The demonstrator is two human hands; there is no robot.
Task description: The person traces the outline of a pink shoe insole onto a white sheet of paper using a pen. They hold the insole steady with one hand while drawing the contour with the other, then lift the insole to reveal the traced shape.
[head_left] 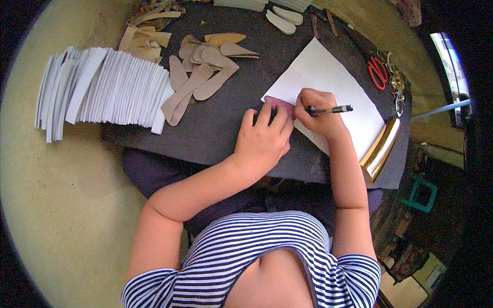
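A white sheet lies slantwise on the dark tabletop, its near right end curled into a shiny gold roll. Along the sheet's left edge is a narrow purple-maroon flat piece, partly covered by my fingers. My left hand presses down on it with fingertips, fingers apart and slightly bent. In my right hand is a black and clear pen, its rear end pointing right. The pen's tip is hidden behind my fingers, close beside the purple piece.
At the left stands a long row of white strips. Beige sole-shaped pieces lie heaped beside it. White sole shapes sit at the far edge. Red-handled scissors and a tangle of metal bits are at the right.
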